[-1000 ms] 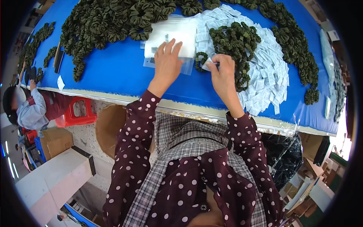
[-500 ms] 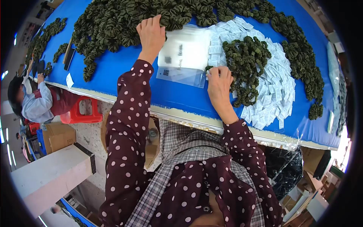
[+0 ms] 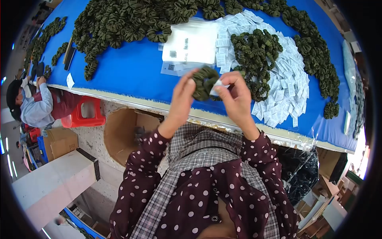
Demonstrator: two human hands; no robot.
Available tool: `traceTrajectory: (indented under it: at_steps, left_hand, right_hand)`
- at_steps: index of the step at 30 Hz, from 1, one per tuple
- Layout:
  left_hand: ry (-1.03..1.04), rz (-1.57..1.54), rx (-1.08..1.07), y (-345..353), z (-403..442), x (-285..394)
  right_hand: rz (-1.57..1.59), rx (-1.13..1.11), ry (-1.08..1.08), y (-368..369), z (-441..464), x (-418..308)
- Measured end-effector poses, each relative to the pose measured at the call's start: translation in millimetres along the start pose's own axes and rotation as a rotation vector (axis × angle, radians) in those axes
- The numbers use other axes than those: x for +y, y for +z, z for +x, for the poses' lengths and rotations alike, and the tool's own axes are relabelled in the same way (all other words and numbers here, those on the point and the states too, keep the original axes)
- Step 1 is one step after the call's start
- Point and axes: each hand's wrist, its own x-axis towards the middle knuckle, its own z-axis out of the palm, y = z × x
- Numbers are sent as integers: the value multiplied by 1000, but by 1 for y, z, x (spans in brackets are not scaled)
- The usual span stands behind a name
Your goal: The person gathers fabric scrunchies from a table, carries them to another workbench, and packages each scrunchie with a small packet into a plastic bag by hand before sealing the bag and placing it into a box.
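A dark green scrunchie (image 3: 203, 84) is gripped at its left side by my left hand (image 3: 183, 95), above the front part of the blue table. My right hand (image 3: 236, 95) pinches a small white label (image 3: 217, 87) against the scrunchie's right side. Behind my hands lies a stack of clear plastic bags (image 3: 191, 44) with black print. To the right, a smaller heap of green scrunchies (image 3: 254, 51) rests on a wide spread of white labels (image 3: 292, 75).
A large pile of scrunchies (image 3: 123, 24) covers the back left, and a row (image 3: 318, 59) curves down the right. At the far left a person (image 3: 38, 105) sits by a red stool (image 3: 84, 113). A cardboard box (image 3: 59, 142) stands below.
My left hand has come back from the large pile with a scrunchie, towards the table's front edge. My right hand has met it there with a label.
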Motion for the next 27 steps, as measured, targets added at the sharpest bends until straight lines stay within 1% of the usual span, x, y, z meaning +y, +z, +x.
traceTrajectory:
  at_steps: [1,2,6,7,11,12,16,17,19,20,22,26,27]
  left_hand:
    - [-66,23,-42,7,-11,-4]
    - [-66,23,-43,12,-20,-12]
    - [36,46,58,17,-41,-52]
    - [31,46,58,19,-44,-54]
    - [78,217,12,31,-47,-52]
    - [77,217,9,31,-44,-48]
    - [359,1083,-278,12,-3,-26]
    - [507,1105,-276,8,13,-29]
    - [655,1123,-271,-5,42,-40]
    - [773,1258,-139,-13,56,-44]
    - [882,1387,0,-18,56,-45]
    - [696,1508,-68,-20,15,-52]
    - [691,1508,-67,-19,11,-53]
  right_hand:
    - [-90,-51,-19,2,-5,-1]
    - [-90,-50,-19,1,-11,1]
    - [-443,-7,-14,-2,-33,15]
    - [-443,-6,-9,-2,-37,13]
    - [301,97,518,-5,-43,3]
    - [300,101,518,-9,-42,5]
    - [420,76,548,-32,-39,21]
    - [419,79,550,-36,-37,22]
    - [404,140,540,-42,-30,24]
    - [399,170,531,-44,-24,26]
    - [394,199,529,-45,-18,26]
    - [342,212,469,-45,-11,24]
    - [343,210,473,-43,-9,28]
